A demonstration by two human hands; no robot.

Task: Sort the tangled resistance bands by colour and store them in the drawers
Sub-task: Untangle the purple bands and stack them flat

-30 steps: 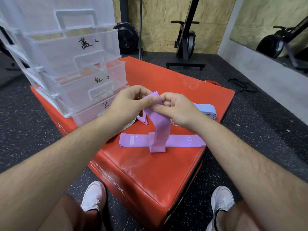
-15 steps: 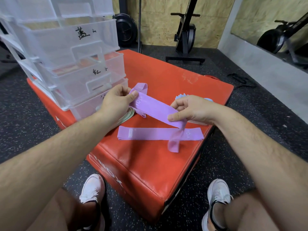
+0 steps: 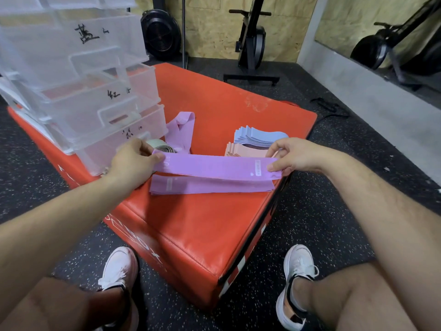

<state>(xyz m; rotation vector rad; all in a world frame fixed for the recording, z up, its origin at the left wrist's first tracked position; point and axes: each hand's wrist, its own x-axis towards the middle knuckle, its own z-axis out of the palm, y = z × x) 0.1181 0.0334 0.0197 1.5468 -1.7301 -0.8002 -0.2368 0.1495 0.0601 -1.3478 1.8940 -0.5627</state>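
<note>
Purple, the flat band point(image 3: 210, 186) lies on the red box point(image 3: 202, 223), reaching its right edge. Just above it the held band point(image 3: 214, 167) is pulled straight, left hand point(image 3: 133, 163) pinching one end, right hand point(image 3: 293, 155) the other. Let go unevenly, it may spring back, land crooked or slip off that edge. Behind, the pink stack point(image 3: 245, 152) and blue stack point(image 3: 257, 136) could get nudged. The drawers point(image 3: 95, 91) stand far left.

Upper drawer point(image 3: 71, 53): handwritten 蓝. Drawer below point(image 3: 124, 99): 红. Red box point(image 3: 181, 235) side: BOX.

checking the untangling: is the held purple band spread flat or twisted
Spread flat: left hand and right hand pinch the ends of the purple band, straight and untwisted.
</note>
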